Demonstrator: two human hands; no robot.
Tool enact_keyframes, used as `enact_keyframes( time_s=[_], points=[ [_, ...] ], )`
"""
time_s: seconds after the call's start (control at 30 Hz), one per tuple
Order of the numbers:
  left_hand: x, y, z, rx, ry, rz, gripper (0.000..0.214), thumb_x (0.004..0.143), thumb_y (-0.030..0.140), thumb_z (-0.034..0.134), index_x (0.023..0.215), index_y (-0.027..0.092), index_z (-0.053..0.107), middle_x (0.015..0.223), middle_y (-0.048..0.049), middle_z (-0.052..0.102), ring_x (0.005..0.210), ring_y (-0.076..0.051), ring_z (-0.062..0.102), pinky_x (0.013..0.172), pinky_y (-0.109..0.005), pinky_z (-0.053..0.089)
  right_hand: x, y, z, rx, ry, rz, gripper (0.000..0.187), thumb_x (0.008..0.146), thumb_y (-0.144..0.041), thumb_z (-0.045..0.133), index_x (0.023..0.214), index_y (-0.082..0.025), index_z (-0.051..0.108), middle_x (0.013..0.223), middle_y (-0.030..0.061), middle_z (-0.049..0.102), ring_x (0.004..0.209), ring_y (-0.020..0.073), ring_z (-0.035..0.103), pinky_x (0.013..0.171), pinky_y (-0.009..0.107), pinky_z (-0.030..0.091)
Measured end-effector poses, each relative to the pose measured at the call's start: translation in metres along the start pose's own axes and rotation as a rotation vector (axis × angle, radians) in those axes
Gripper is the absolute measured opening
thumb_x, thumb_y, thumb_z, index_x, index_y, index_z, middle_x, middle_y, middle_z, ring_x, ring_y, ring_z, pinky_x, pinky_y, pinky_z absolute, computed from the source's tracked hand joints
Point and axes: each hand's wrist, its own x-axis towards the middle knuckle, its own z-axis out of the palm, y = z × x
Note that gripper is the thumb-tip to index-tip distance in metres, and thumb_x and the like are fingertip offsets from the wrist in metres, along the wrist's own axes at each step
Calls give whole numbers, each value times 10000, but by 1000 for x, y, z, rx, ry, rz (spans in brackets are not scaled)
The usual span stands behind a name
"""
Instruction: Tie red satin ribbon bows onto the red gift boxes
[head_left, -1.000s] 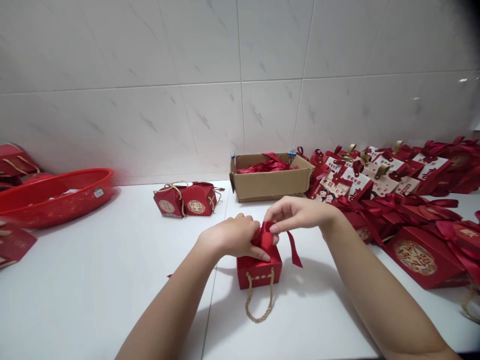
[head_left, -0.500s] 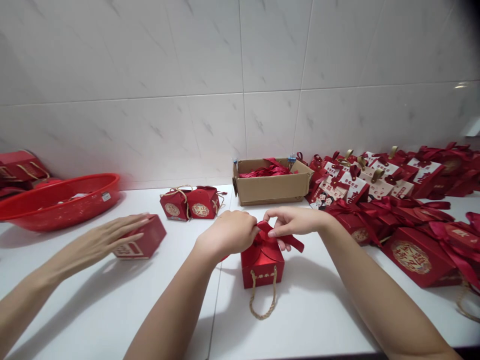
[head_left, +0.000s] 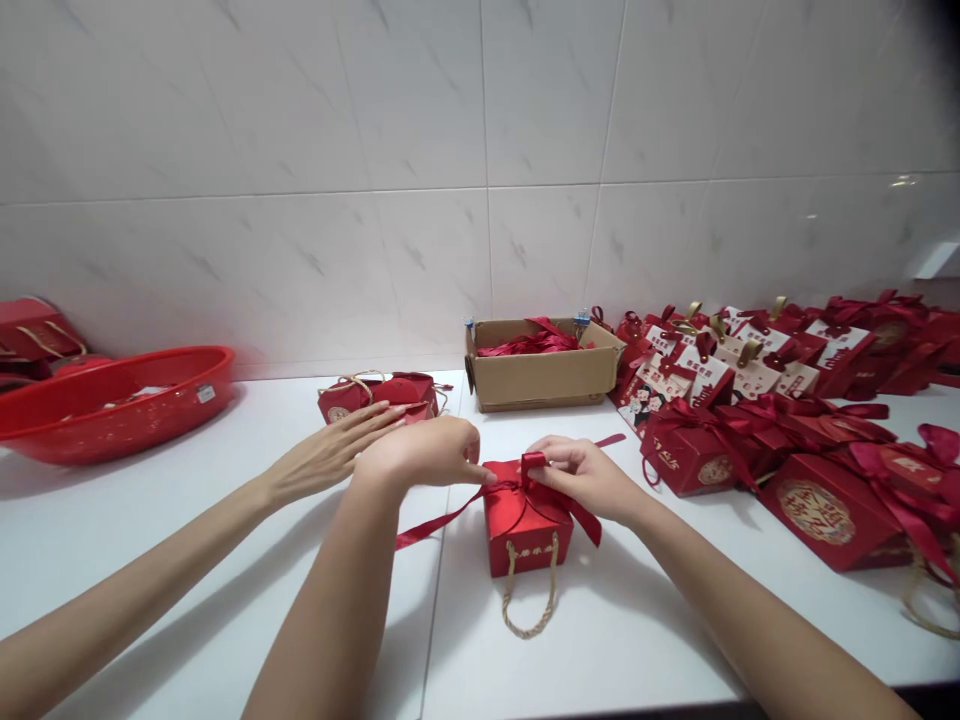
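Observation:
A small red gift box (head_left: 525,552) with a twisted rope handle (head_left: 529,632) hanging down its front stands before me. Dark red ribbon (head_left: 442,527) crosses its lid, with one tail trailing left and others to the right. My right hand (head_left: 589,478) pinches an upright ribbon loop (head_left: 534,461) above the lid. Curled at the lid's left edge, my left hand (head_left: 427,455) has thumb and fingers closed at the ribbon, though the exact grip is partly hidden.
A co-worker's hand (head_left: 337,450) lies against red boxes (head_left: 414,385) at the back left. Beyond are a red plastic basin (head_left: 135,425) and a cardboard box (head_left: 544,382) of ribbons. Many ribbon-tied boxes (head_left: 817,510) and printed bags (head_left: 709,370) crowd the right side.
My hands have moved apart, and a ribbon loop now stands up in my right fingers. The co-worker's hand has gone right from the left side, taking a red box to the others.

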Motion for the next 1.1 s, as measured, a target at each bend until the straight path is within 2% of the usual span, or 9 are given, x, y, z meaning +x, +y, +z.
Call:
enact_keyframes(
  time_s=[0.2,0.4,0.57,0.7,0.8,0.9,0.97,1.03,1.1],
  points=[
    [15,5,9,26,-171,46,391,729,559,508,755,204,671,746,-54,671,684,-218,573,575,-289,384,-8,-1,1,7,61,69,334,813,-459,556,828,-156,697,828,53,676,767,176,603,698,279,464],
    [18,11,8,82,-176,95,263,760,440,479,775,211,607,789,-42,657,660,-187,559,539,-266,366,-7,1,3,120,170,138,248,783,-390,602,855,-157,645,812,63,694,768,184,639,723,293,482],
    [-5,19,2,3,49,117,214,815,375,418,789,219,562,726,-9,627,551,-135,513,470,-241,309,-2,4,9,39,285,181,203,761,-334,603,849,-151,604,731,56,670,699,182,634,654,282,481],
    [-16,29,2,-31,279,271,172,841,276,416,790,211,567,669,5,588,521,-115,481,467,-242,291,-2,0,13,-213,276,71,142,788,-264,537,845,-175,632,720,22,644,656,153,580,606,256,437],
    [-4,34,7,-47,422,448,158,837,187,433,773,194,577,734,-4,581,622,-118,508,555,-239,350,-6,-5,15,-312,147,-61,136,801,-219,510,827,-181,638,701,5,620,607,124,514,562,236,393],
    [21,33,13,18,513,554,132,823,162,486,767,196,600,793,-11,573,732,-136,511,696,-275,381,-9,-6,16,-298,90,-73,160,826,-270,512,782,-172,631,680,9,608,578,118,479,528,234,368],
    [36,30,17,86,618,532,110,807,150,517,773,202,609,849,-33,573,855,-183,498,779,-330,371,-9,-4,17,-248,125,-32,202,840,-297,505,742,-166,625,683,18,627,595,128,506,546,240,381],
    [45,26,22,115,785,402,92,790,132,531,800,192,600,934,-66,576,969,-239,461,829,-393,349,-7,-1,19,-178,164,-1,232,846,-300,502,698,-162,616,689,27,645,631,143,545,580,246,403],
    [46,22,28,15,856,279,42,805,199,540,811,174,574,910,-73,590,940,-244,476,814,-403,359,-5,3,21,-108,172,12,235,845,-304,506,697,-160,618,696,32,655,660,155,572,608,251,421]
  ],
)
